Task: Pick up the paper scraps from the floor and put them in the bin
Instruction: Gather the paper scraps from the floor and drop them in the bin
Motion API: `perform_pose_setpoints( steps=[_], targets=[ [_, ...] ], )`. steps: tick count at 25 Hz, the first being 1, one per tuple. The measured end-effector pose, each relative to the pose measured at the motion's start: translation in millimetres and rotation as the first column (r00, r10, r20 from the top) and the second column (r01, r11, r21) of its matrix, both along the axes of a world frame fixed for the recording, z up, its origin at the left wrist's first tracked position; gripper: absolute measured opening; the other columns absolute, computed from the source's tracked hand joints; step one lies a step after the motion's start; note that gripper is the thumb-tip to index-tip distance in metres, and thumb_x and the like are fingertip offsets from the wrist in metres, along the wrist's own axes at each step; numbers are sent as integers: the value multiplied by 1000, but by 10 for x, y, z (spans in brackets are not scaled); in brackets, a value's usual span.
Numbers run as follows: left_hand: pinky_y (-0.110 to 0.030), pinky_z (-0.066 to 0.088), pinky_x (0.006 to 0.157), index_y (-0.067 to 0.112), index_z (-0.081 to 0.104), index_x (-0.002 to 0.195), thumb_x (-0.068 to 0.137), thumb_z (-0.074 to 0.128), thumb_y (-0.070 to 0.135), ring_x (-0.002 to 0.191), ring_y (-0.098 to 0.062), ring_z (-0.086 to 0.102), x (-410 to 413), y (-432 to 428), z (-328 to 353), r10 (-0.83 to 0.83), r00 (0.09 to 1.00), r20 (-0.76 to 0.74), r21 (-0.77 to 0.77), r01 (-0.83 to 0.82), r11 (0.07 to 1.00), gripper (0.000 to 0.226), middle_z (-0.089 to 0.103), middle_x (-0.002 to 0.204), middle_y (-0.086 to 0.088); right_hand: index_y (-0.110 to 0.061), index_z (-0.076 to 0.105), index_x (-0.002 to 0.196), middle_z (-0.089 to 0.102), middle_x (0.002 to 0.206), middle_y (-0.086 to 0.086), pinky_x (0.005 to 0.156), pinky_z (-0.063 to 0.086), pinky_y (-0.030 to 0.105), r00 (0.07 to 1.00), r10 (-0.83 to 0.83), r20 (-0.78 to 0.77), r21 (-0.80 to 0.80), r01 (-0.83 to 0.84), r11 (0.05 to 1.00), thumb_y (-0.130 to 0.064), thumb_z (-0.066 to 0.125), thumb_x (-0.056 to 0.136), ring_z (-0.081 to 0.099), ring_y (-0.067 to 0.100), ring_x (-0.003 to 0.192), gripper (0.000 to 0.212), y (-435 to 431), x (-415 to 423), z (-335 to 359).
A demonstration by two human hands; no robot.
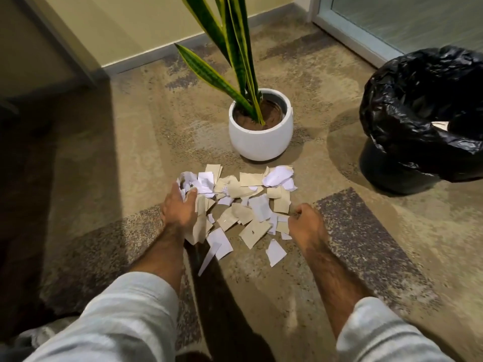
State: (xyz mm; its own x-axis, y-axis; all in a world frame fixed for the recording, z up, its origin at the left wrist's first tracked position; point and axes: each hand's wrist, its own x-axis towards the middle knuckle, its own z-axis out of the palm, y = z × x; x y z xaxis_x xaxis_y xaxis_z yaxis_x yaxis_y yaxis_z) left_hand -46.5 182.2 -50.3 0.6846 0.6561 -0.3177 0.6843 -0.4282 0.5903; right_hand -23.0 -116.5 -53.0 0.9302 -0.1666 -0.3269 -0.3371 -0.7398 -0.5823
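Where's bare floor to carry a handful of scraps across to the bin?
Bare carpet lies between the scrap pile and the bin, right of the white pot; more lies left of the left hand. It is crowded between both hands and up to the pot's base.

Paper scraps: one loose pile on the carpet, centre of view, many pieces overlapping.
Potted snake plant: on the carpet just behind the pile, its leaves rising toward the wall beyond.
Bin: lined with a bag, right of the pot and apart from it, behind and to the right of the pile; a scrap lies inside.
Left hand: on the pile's left edge, fingers among crumpled pieces.
Right hand: at the pile's right edge, touching scraps.
Glazed door frame: behind the bin.
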Motion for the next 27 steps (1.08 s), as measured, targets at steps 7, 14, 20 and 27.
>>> perform_pose_setpoints(
  steps=[7,14,20,27],
  targets=[
    [-46,37,117,27,46,151,102,45,53,141,-24,44,-107,-1181,-10,-354,924,145,12,356,934,55,49,152,-7,-18,66,108,58,109,11,67,44,30,995,48,93,-86,-40,996,-21,56,94,55,23,79,17,85,194,94],
    [-62,11,121,26,30,156,101,37,53,154,-43,15,-389,-1318,-20,132,977,-165,166,-104,981,61,19,167,-17,-16,62,118,57,118,14,77,50,33,990,107,-96,-216,-125,968,-25,58,90,58,28,100,29,-188,387,234],
    [-57,32,114,22,44,149,101,38,52,145,-37,35,-270,-1446,30,-15,997,-76,192,29,981,57,36,160,-13,-23,53,133,52,131,12,86,51,36,935,351,-56,-128,-356,926,-24,64,87,56,32,113,48,199,211,175],
    [-57,35,108,33,31,155,94,42,67,139,-42,35,-253,-1258,62,18,959,-281,110,13,994,71,33,156,-18,-22,40,143,42,133,15,86,56,46,934,224,-279,-4,-234,972,-57,88,59,53,36,117,103,48,313,232]
  ],
)
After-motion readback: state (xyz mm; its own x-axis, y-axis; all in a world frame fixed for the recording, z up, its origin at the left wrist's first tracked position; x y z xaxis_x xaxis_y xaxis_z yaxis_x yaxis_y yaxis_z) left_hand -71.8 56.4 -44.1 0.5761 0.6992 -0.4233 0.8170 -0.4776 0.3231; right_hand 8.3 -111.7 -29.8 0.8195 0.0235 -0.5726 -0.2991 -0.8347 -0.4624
